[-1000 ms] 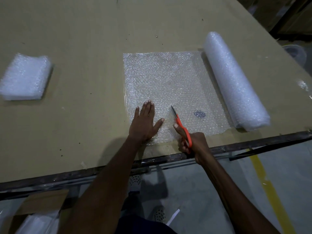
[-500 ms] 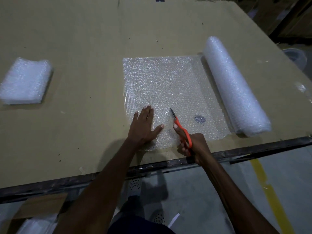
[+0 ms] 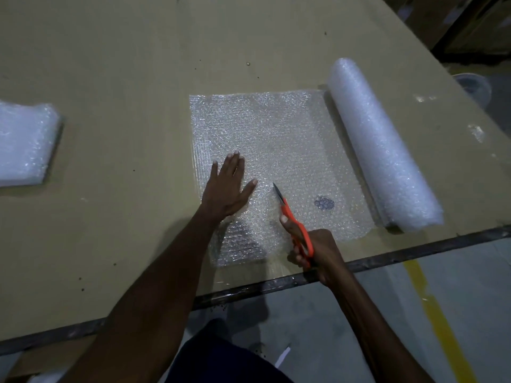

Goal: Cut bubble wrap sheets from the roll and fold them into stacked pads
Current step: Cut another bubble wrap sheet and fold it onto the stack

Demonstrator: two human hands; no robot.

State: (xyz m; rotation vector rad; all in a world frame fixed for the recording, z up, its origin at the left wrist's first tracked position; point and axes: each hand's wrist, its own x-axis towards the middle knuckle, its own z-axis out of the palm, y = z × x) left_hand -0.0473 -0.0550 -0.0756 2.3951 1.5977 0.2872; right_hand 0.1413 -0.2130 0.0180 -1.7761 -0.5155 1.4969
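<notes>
We press the sheet flat on the bench with our spread left hand while our right hand grips the scissors, cutting straight (roll lies just right).

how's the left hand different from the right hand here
The left hand lies flat with fingers straight, pressing the unrolled bubble wrap sheet; the right hand is curled around the orange scissors. The left hand holds nothing; the right hand points the blades away across the sheet. Both are over the sheet's near part.
</notes>
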